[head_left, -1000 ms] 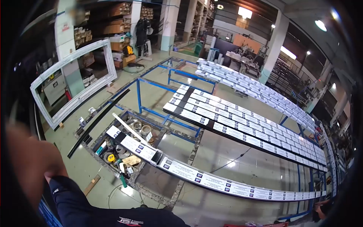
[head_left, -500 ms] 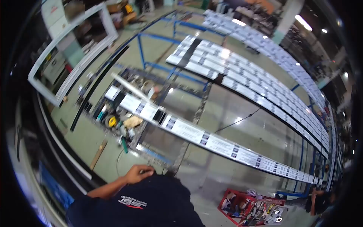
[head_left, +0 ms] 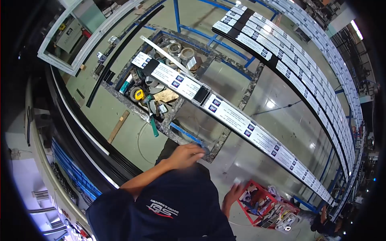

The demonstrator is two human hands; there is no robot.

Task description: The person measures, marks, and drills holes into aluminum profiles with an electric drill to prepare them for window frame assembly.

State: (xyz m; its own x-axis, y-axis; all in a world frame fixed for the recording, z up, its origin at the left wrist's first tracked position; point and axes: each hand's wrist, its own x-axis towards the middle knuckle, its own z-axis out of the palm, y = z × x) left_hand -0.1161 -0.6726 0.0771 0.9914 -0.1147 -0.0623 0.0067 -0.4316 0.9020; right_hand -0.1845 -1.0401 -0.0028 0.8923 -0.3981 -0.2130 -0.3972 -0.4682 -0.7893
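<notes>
My left hand point(head_left: 185, 156) is in front of my dark shirt, fingers bent and pressed together, with nothing showing in them. Its fingertips overlap the near edge of the workbench frame point(head_left: 219, 146) in this view. Lower and to the right, my right hand point(head_left: 231, 196) is smeared by motion beside the red tool crate point(head_left: 246, 209). A small whitish blur shows at its fingertips; I cannot tell what it is. Ahead of both hands, a long profile point(head_left: 261, 130) wrapped in white printed film lies across the bench, with a black band point(head_left: 202, 95) around it.
Under the profile's left end, a tray holds tape rolls point(head_left: 187, 53), a yellow tape measure point(head_left: 138, 94) and a green-handled tool point(head_left: 154, 126). More wrapped profiles point(head_left: 297, 72) lie on blue stands behind. A white frame point(head_left: 44, 52) stands at left. Another person point(head_left: 323, 223) is at lower right.
My view has shifted, so the bench appears larger and nearer. My left hand shows farther right and higher, and my right hand has come into view by the red crate.
</notes>
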